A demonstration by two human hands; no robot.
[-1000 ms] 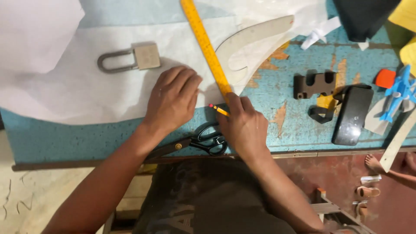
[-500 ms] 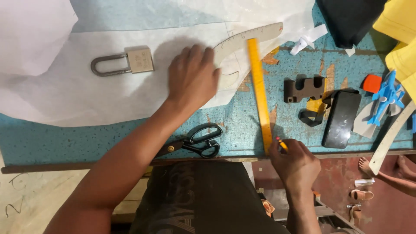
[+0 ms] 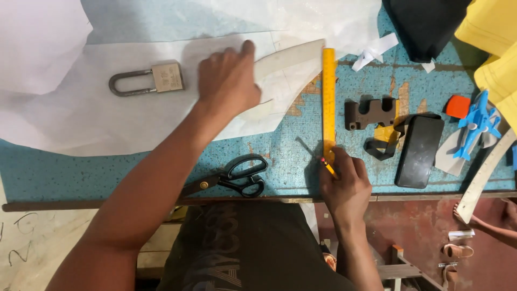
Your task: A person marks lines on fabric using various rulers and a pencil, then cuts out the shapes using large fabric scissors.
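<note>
Two hands split: our left hand [image 3: 229, 81] now flat, open on curved template [image 3: 285, 59]; right hand [image 3: 344, 180] has dragged yellow ruler [image 3: 328, 102] aside, gripping it with pencil [image 3: 328, 168].

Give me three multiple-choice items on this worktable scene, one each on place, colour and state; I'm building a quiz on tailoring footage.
1. Where do the scissors lie?
A. on the white paper
B. on the blue table near its front edge
C. under the padlock

2. What colour is the ruler?
A. yellow
B. green
C. white

3. What is the left hand doing?
A. gripping the scissors
B. lifting the padlock
C. pressing flat on the white paper

Answers:
B, they lie on bare table.
A, the strip is plainly yellow.
C, its palm is spread there, beside the padlock.
</note>
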